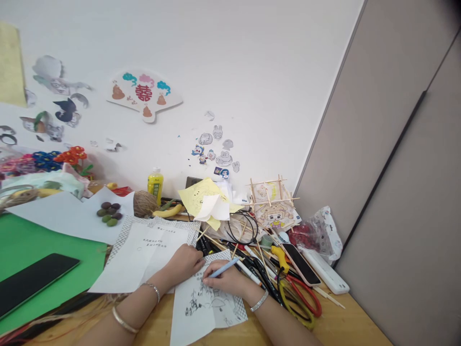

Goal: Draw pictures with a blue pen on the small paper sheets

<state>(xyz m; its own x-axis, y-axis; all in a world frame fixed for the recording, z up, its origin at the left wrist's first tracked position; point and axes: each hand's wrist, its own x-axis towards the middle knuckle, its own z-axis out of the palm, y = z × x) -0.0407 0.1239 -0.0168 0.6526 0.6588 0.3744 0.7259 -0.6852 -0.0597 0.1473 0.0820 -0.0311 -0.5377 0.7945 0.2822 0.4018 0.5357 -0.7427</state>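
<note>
The right hand [222, 280] is closed around a blue pen [224, 267], over a drawing [194, 327] on the table [342, 327]. The left hand [185, 263] lies nearby, beside a lettered sheet [144, 235]; whether it grips cannot be told.

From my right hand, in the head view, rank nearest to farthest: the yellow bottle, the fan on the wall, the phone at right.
1. Phone: right of your right hand.
2. Yellow bottle: back left, near the wall.
3. Fan: left, up on the wall.
</note>
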